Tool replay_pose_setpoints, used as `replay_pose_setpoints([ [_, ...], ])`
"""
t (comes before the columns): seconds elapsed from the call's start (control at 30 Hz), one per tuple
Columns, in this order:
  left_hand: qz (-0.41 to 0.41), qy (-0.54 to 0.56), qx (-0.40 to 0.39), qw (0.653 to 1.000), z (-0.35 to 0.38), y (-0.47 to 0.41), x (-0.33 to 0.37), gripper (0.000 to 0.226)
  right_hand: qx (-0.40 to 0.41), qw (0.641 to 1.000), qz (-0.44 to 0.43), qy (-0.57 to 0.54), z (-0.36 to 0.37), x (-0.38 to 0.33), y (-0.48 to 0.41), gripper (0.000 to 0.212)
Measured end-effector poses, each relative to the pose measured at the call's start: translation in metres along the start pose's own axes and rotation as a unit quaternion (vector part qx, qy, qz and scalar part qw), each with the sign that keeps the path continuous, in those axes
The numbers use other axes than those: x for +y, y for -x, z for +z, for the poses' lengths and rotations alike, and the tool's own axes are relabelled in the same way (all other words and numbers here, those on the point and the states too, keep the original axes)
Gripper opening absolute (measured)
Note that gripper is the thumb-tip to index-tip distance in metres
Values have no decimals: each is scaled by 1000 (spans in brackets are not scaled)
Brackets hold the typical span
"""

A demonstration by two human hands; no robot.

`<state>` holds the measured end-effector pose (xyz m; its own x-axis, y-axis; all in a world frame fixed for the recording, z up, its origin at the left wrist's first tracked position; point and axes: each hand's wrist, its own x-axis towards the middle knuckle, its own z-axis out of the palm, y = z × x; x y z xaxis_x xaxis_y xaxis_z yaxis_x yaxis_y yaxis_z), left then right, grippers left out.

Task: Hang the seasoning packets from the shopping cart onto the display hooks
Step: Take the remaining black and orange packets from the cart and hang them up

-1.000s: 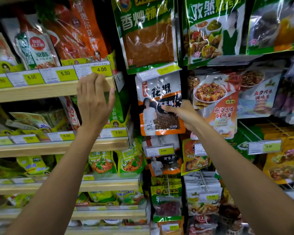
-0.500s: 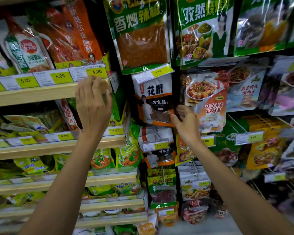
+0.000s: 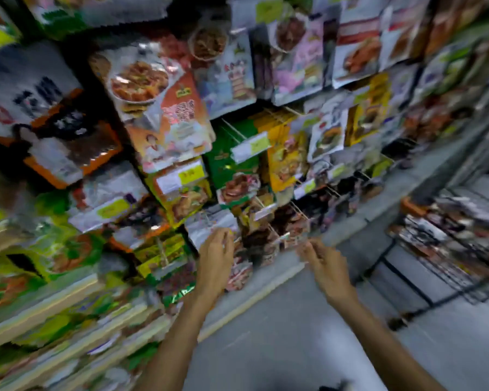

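"Head view: how are the hands?"
"Left hand (image 3: 215, 261) and right hand (image 3: 325, 266) are loose-fingered and hold nothing, low before the display."
"The seasoning packets (image 3: 164, 108)?"
"On display hooks (image 3: 232, 129); blurred ones fill the shopping cart (image 3: 446, 273), right."

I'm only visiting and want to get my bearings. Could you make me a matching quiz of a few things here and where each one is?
1 left hand
2 right hand
3 shopping cart
4 orange dish-photo packet

A far right
B upper part, left of middle
C before the low hanging packets
D over the floor, beside the cart

Pairs: 1-C, 2-D, 3-A, 4-B
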<state>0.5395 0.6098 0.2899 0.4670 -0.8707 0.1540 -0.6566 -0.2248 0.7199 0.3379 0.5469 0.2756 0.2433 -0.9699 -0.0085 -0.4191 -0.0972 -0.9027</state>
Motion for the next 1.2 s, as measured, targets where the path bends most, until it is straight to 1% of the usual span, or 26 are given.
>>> replay_pose_setpoints([
  [0.07,-37,52,-75,995,54,11,21,20,19,997,70,-14,-34,45,19,24],
  [0.13,-75,106,-123,984,103,24,44,19,37,991,125,-22,-70,86,39,26],
  [0.2,-103,146,-158,971,148,39,63,16,55,984,166,-21,-108,119,54,23],
  [0.3,-113,160,-196,961,211,57,90,16,84,975,206,7,-167,158,67,19],
  [0.4,-131,179,-231,947,263,61,122,23,115,966,230,9,-218,187,69,18],
  [0.5,-101,153,-275,944,299,53,155,23,157,955,252,-1,-259,207,65,17],
  [0.63,-50,119,-286,950,333,23,193,24,212,937,276,-22,-301,227,44,19],
  [0.77,-30,111,-308,944,377,-21,227,14,259,920,291,-46,-333,247,2,18],
  [0.83,2,88,-317,944,403,-50,241,12,274,915,292,-53,-345,258,-27,17],
  [1.03,58,46,-322,944,493,-155,286,12,288,904,313,-39,-375,307,-133,20],
  [1.2,82,-19,-280,956,560,-233,303,23,277,894,353,-25,-384,364,-216,26],
])
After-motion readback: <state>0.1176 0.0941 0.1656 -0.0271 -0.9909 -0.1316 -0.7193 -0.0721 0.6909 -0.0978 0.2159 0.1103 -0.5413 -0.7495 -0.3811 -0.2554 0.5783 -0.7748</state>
